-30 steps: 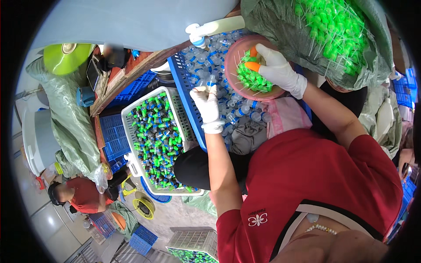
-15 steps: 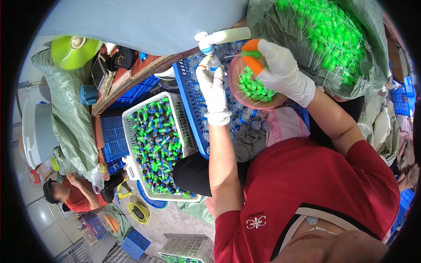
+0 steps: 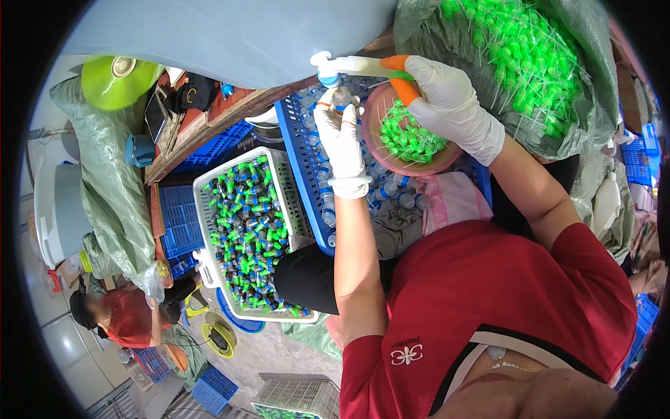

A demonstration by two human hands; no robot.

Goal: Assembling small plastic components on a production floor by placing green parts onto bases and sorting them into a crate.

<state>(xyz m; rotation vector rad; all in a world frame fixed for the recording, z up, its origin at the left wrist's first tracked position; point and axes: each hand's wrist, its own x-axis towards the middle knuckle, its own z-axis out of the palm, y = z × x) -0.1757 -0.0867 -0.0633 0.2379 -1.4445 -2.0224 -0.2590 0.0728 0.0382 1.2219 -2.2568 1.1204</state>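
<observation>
My left hand (image 3: pixel 342 143), in a white glove, pinches a small clear bottle (image 3: pixel 342 99) with a blue band, just below a white tap-like fitting (image 3: pixel 326 72) with a blue ring. A pale lever (image 3: pixel 363 66) runs right from that fitting. At the lever's far end is my right hand (image 3: pixel 453 101), gloved, with orange covers on thumb and finger. Those fingers are closed on a bright green cap (image 3: pixel 399 75); whether they also press the lever I cannot tell. Beneath them a pink bowl (image 3: pixel 447 159) holds green caps (image 3: pixel 408 140) with thin white tubes.
A blue crate (image 3: pixel 296 164) of clear bottles lies under my hands. To its left stands a white basket (image 3: pixel 307 227) of green-capped bottles. A grey-green sack (image 3: pixel 426 31) of green caps is at upper right. Another person (image 3: pixel 132 318) in red sits at lower left.
My right hand has shifted slightly up and left with the green cap, onto the lever's end. The lever now tilts slightly down to the right. The other person's arm has lowered.
</observation>
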